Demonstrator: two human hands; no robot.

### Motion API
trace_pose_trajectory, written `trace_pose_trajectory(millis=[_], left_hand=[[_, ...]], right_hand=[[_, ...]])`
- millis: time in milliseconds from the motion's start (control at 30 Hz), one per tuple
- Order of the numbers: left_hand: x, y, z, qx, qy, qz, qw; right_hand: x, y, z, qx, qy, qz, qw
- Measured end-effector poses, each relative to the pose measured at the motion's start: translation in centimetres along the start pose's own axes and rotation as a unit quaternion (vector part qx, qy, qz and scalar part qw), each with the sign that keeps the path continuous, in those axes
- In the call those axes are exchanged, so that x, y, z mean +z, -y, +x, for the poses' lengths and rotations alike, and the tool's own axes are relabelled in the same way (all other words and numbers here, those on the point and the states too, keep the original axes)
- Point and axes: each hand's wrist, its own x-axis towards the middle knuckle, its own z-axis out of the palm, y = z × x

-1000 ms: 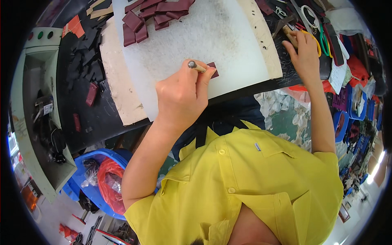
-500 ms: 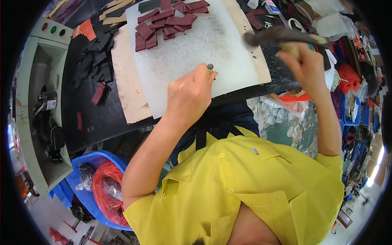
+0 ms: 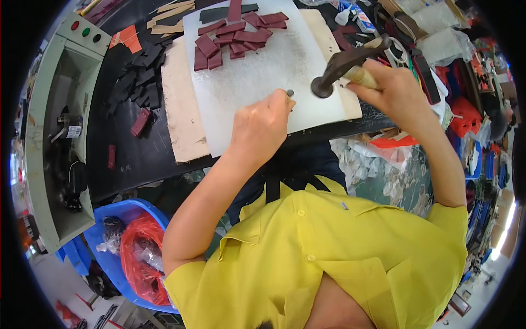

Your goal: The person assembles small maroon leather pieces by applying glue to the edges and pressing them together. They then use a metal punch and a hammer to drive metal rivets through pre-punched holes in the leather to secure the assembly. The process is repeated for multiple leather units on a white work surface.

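My left hand (image 3: pixel 259 124) is closed around a short upright tool that looks like a punch, its round metal end (image 3: pixel 290 93) showing above my fingers. It rests over the near part of a white cutting board (image 3: pixel 249 90); the tool's lower end is hidden by my hand. To the right, my right hand (image 3: pixel 402 93) grips the pale handle of a hammer (image 3: pixel 342 64). The dark hammer head hangs over the board's right side, its round face a short way from the punch and apart from it. Several maroon folded strips (image 3: pixel 241 37) lie at the board's far end.
Beneath the white board lies a beige board (image 3: pixel 183 118) on the black table (image 3: pixel 131 162). Black pieces (image 3: pixel 137 77) are heaped at left, near two maroon pieces. A grey metal cabinet (image 3: pixel 41 131) and a blue tub (image 3: pixel 129 205) with bags stand at left. Clutter fills the right.
My right hand has brought the hammer left and lower, toward the punch. My left hand keeps its hold on the punch. The whole view has shifted slightly.
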Motion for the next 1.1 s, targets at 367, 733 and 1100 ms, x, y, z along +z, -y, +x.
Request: trace_pose_trajectory(millis=[367, 733, 1100], left_hand=[[-0.5, 0.2, -0.5, -0.129, -0.015, -0.113, 0.985], [0.4, 0.4, -0.1, -0.262, -0.070, -0.295, 0.916], [1.1, -0.2, 0.3, -0.082, -0.102, -0.060, 0.990]], right_hand=[[5.1, 1.8, -0.8, -0.054, 0.058, 0.005, 0.997], [4.6, 2.0, -0.8, -0.041, 0.076, 0.001, 0.996], [5.3, 1.0, -1.2, -0.034, 0.055, 0.042, 0.997]])
